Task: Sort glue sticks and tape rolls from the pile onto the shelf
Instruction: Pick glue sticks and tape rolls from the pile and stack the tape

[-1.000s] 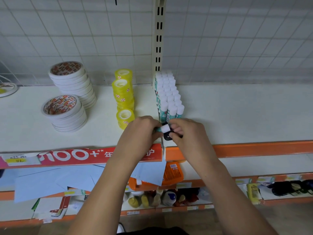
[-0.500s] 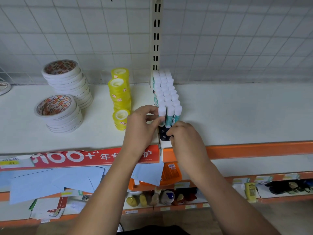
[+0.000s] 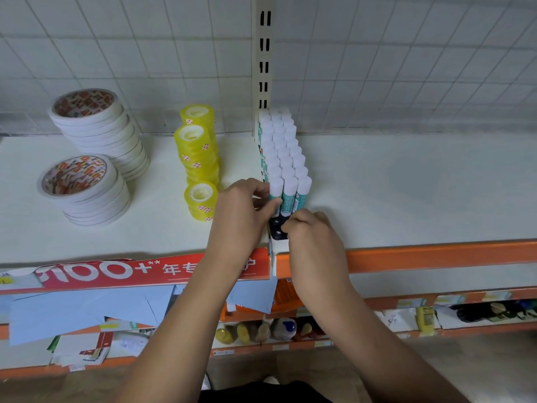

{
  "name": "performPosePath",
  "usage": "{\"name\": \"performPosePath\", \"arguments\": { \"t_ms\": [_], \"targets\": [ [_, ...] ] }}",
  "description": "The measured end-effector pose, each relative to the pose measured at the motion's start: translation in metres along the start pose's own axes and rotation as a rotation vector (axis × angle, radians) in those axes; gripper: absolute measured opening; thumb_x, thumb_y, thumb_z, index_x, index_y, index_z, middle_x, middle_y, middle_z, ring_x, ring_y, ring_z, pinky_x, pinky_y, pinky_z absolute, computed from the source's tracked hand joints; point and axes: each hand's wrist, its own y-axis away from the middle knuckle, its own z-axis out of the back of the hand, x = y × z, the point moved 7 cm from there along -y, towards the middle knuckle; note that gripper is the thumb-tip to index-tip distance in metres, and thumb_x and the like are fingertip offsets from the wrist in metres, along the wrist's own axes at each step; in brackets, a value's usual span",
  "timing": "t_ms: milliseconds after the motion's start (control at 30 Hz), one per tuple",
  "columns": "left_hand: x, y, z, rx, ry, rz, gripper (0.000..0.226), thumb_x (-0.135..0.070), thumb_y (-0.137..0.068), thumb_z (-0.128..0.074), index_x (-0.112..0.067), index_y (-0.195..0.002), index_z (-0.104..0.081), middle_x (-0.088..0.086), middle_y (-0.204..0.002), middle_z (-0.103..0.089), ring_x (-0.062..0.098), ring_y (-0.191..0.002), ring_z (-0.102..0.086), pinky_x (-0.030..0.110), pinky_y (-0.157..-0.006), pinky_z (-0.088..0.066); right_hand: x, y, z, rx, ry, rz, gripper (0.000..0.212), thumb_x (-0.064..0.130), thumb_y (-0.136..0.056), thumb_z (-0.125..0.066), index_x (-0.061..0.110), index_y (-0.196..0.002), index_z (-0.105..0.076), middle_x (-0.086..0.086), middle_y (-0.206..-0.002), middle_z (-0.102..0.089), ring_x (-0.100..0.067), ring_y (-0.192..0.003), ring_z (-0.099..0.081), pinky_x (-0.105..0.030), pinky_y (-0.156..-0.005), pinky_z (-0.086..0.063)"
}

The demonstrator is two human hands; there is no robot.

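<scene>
White tape rolls point(image 3: 87, 184) stand stacked at the shelf's point(image 3: 406, 184) left, with yellow tape rolls point(image 3: 200, 158) beside them. The left hand point(image 3: 241, 210) pinches the front-left glue stick point(image 3: 275, 196), upright in its tray point(image 3: 276, 231) at the shelf's front edge. The right hand point(image 3: 313, 237) curls at the tray's base; its grip cannot be told. Judged step: seating the stick. Next: press straight down, then release.

Left of the slotted upright point(image 3: 263, 53) – white tape rolls point(image 3: 98, 132) in two stacks, yellow tape rolls point(image 3: 197, 152) in three stacks; at its foot – glue sticks point(image 3: 283, 152) three abreast, total not countable
</scene>
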Motion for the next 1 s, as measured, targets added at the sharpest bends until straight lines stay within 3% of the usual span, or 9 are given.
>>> {"name": "performPosePath", "arguments": {
  "t_ms": [67, 133, 300, 467, 600, 867, 1000],
  "targets": [
    [0.001, 0.001, 0.0, -0.005, 0.01, 0.011, 0.012, -0.013, -0.081, -0.076, -0.011, -0.091, -0.069, 0.001, -0.091, -0.07, 0.01, -0.078, -0.069, 0.022, -0.072, -0.055, 0.0, 0.001, 0.0, -0.011, -0.003, 0.014, 0.036, 0.003, -0.094, -0.049, 0.016, -0.126, -0.06, 0.0, -0.126, -0.053, -0.019, -0.115, -0.044, -0.025, -0.086, -0.045],
    [0.001, 0.002, 0.0, -0.006, -0.006, 0.016, 0.012, -0.014, -0.081, -0.076, -0.009, -0.091, -0.07, 0.002, -0.091, -0.07, 0.013, -0.079, -0.069, 0.03, -0.075, -0.056, -0.002, 0.001, 0.001, -0.026, -0.023, 0.034, 0.035, 0.005, -0.095, -0.051, 0.016, -0.127, -0.061, 0.001, -0.126, -0.054, -0.018, -0.115, -0.045, -0.026, -0.088, -0.046],
    [-0.003, 0.008, 0.003, 0.066, -0.24, -0.011, 0.022, -0.027, -0.081, -0.077, -0.008, -0.088, -0.07, 0.007, -0.086, -0.068, 0.025, -0.079, -0.066, 0.041, -0.072, -0.053, -0.009, 0.003, 0.01, -0.043, -0.102, 0.058, 0.027, 0.012, -0.096, -0.056, 0.02, -0.119, -0.068, 0.001, -0.118, -0.064, -0.017, -0.11, -0.05, -0.027, -0.092, -0.045],
    [-0.011, 0.027, 0.053, -0.003, -0.35, -0.109, 0.012, -0.029, -0.087, -0.065, -0.022, -0.096, -0.071, -0.006, -0.092, -0.068, 0.017, -0.075, -0.065, 0.039, -0.068, -0.053, 0.022, 0.012, 0.034, -0.199, -0.227, 0.125, 0.015, 0.024, -0.095, -0.057, 0.022, -0.103, -0.069, 0.005, -0.1, -0.062, -0.015, -0.095, -0.053, -0.032, -0.08, -0.049],
    [0.002, 0.041, 0.116, -0.065, -0.403, -0.089, 0.019, -0.031, -0.088, -0.06, -0.029, -0.106, -0.068, -0.011, -0.097, -0.067, 0.017, -0.086, -0.065, 0.036, -0.067, -0.053, 0.09, 0.002, 0.039, -0.178, -0.294, 0.281, 0.019, 0.031, -0.098, -0.049, 0.025, -0.109, -0.063, 0.006, -0.1, -0.065, -0.015, -0.092, -0.06, -0.038, -0.075, -0.052],
    [0.096, 0.077, 0.295, -0.299, -0.601, 0.112, 0.029, -0.037, -0.093, -0.056, -0.022, -0.117, -0.064, -0.003, -0.114, -0.066, 0.022, -0.1, -0.063, 0.038, -0.078, -0.052, 0.288, -0.023, 0.01, -0.143, -0.288, 0.556, 0.03, 0.031, -0.097, -0.051, 0.022, -0.125, -0.058, 0.002, -0.122, -0.061, -0.022, -0.114, -0.053, -0.038, -0.09, -0.048],
    [0.145, 0.089, 0.377, -0.322, -0.709, 0.172, 0.036, -0.038, -0.095, -0.054, -0.019, -0.124, -0.061, 0.002, -0.12, -0.063, 0.025, -0.105, -0.061, 0.038, -0.08, -0.051, 0.394, -0.034, -0.021, -0.095, -0.233, 0.658, 0.038, 0.033, -0.098, -0.049, 0.021, -0.134, -0.051, -0.001, -0.132, -0.053, -0.025, -0.122, -0.045, -0.038, -0.099, -0.041]
  ]
}}
